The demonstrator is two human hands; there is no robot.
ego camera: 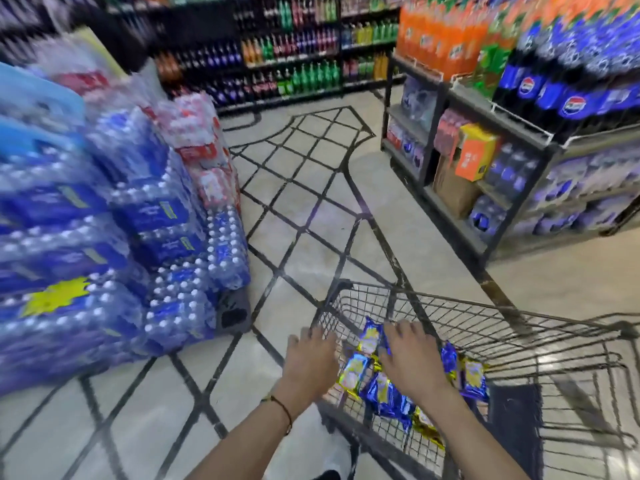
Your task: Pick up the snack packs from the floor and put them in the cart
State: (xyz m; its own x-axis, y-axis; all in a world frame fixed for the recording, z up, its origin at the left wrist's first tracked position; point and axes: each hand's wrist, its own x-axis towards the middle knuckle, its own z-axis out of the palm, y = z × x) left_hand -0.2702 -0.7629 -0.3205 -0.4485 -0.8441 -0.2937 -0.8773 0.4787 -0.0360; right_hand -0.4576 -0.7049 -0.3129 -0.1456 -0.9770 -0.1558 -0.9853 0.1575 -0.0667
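A dark wire shopping cart (519, 327) stands at the lower right. Several blue and gold snack packs (388, 393) lie inside its basket. My left hand (310, 362) hovers over the cart's left rim with fingers spread and nothing in it. My right hand (412, 358) reaches over the basket above the packs, fingers spread; one pack (369, 336) stands tilted just left of its fingertips. Whether the right hand touches that pack is unclear. No snack pack shows on the visible floor.
Stacked shrink-wrapped water bottle packs (104, 237) fill the left side on a pallet. A dark shelf rack with soda bottles (519, 140) stands at the right. More drink shelves (294, 53) line the back. Tiled floor (304, 209) with black lines runs between them.
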